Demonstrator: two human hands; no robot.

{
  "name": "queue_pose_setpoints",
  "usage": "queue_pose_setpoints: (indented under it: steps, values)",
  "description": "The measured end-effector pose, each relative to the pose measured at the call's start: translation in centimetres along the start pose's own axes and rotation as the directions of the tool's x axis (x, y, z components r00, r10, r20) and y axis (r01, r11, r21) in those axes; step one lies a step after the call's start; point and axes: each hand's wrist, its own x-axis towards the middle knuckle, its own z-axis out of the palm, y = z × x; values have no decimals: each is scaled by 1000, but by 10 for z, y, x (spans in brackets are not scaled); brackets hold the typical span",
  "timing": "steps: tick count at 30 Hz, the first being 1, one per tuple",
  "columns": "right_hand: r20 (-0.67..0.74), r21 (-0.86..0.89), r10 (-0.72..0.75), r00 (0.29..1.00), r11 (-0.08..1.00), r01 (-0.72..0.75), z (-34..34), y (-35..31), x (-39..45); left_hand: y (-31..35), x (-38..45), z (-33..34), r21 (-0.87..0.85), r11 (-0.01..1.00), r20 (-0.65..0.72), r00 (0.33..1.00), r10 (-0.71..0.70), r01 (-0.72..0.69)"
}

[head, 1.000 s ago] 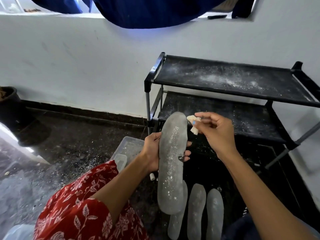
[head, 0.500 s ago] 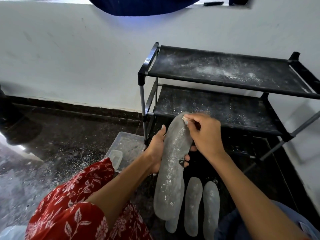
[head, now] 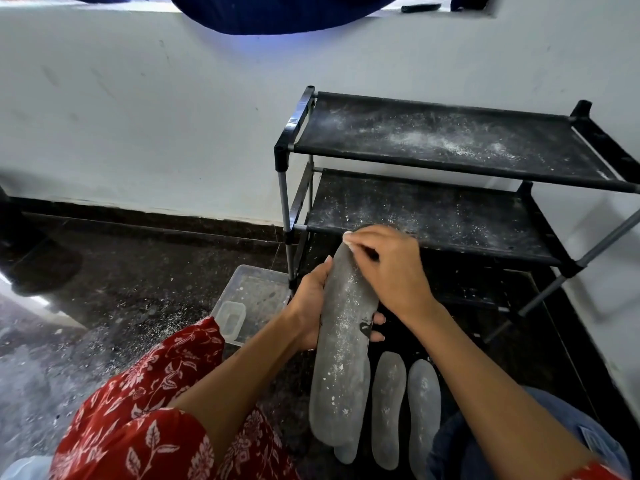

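Left hand (head: 310, 306) grips insole (head: 341, 358) mid-length; right hand (head: 388, 271) pinches a pale wad (head: 347, 238) against its top. Risk: hard rubbing could buckle it loose.

Our left hand (head: 310, 306) grips a dusty insole (head: 341, 362), our right hand (head: 389, 271) pinches a pale scrap (head: 347, 238) at its top (more insoles (head: 388, 410) lie below).

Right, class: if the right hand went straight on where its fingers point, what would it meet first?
The right hand touches the insole; beyond it, probably the rack's left post, depth unclear.
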Motion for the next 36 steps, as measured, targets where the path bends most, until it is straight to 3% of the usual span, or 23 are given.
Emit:
queue_pose_setpoints:
  steps: [2, 7, 12, 17, 22, 27, 33, 36]
  values:
    - [16, -20, -19, 1000, 1000, 19, -1, 1, 1, 0, 0, 0, -7, 1000, 5, 1000, -3, 3]
    - [-106, -148, 58, 993, 986, -74, -8, 9, 1, -3, 0, -1, 23, 1000, 75, 997, -21, 20]
    - [32, -113, -45, 998, 992, 48, 0, -1, -2, -2, 1, -2, 3, 1000, 12, 1000, 1, -1]
    - [-111, -142, 91, 990, 984, -106, -11, 13, 2, -4, -1, -1, 41, 999, 61, 998, -21, 19]
    - [29, -131, -43, 999, 990, 46, -4, 1, -2, -1, -2, -3, 18, 1000, 19, 1000, -6, 6]
    - [-85, -173, 100, 991, 978, -114, -13, 14, 2, -3, -2, -3, 39, 999, 54, 998, -14, 12]
    - [92, -67, -21, 996, 997, 27, -3, 0, -1, -2, -2, -4, 28, 1000, 21, 1000, -10, 10]
    - [15, -85, -2, 1000, 996, 3, -5, 3, 0, -3, -2, -4, 46, 999, 38, 999, -8, 6]
